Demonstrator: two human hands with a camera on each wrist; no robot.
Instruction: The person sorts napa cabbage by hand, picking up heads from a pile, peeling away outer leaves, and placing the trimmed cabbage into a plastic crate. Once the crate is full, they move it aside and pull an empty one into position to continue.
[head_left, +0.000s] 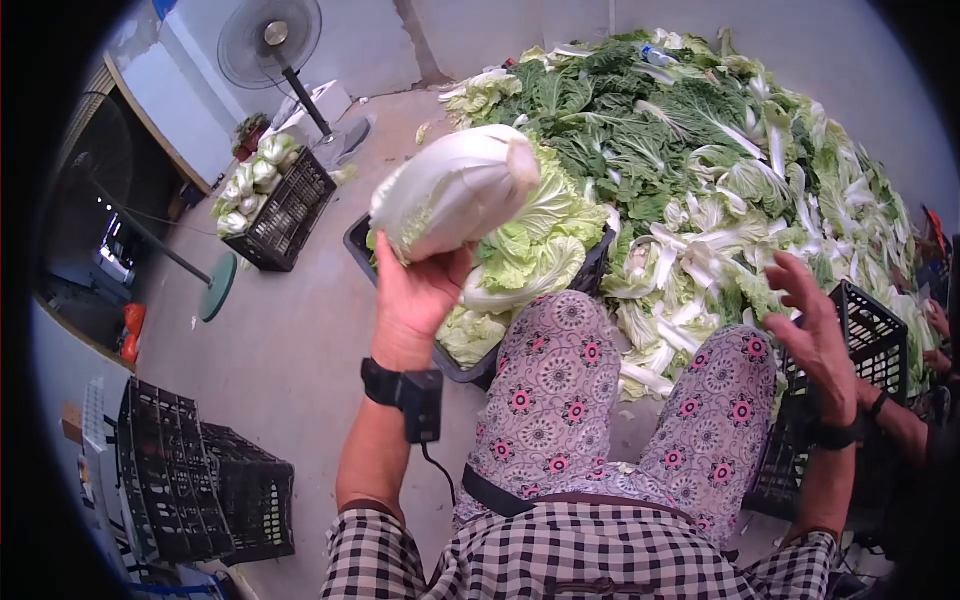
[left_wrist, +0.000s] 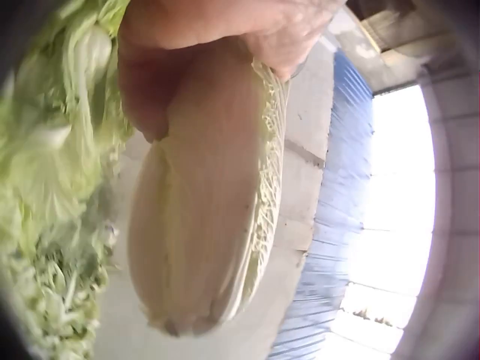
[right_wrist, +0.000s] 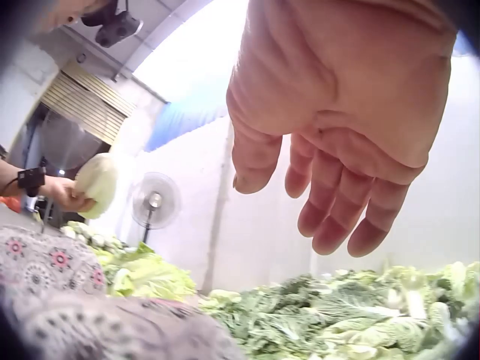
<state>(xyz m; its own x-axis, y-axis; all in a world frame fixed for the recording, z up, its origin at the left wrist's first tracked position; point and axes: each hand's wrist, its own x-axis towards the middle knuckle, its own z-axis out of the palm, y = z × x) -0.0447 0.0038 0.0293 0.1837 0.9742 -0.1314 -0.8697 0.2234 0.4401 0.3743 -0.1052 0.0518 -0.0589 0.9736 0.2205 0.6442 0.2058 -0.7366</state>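
My left hand [head_left: 420,290] grips a pale napa cabbage [head_left: 455,190] at its leafy end and holds it up above a black crate [head_left: 360,240] of leafy cabbage. The cut stem end points right in the head view. Up close in the left wrist view, the same cabbage [left_wrist: 202,202] shows smooth white outer leaves, with thumb and fingers curled about it. My right hand [head_left: 815,330] is raised over the right knee with nothing in it. In the right wrist view that hand [right_wrist: 337,127] hangs with its fingers loosely bent.
A large heap of loose cabbage leaves [head_left: 700,150] covers the floor ahead and right. A crate of trimmed cabbages [head_left: 285,215] stands at the left by a fan [head_left: 275,40]. Black crates [head_left: 190,480] lie lower left; another crate [head_left: 870,330] is at right, near another person's arm [head_left: 895,420].
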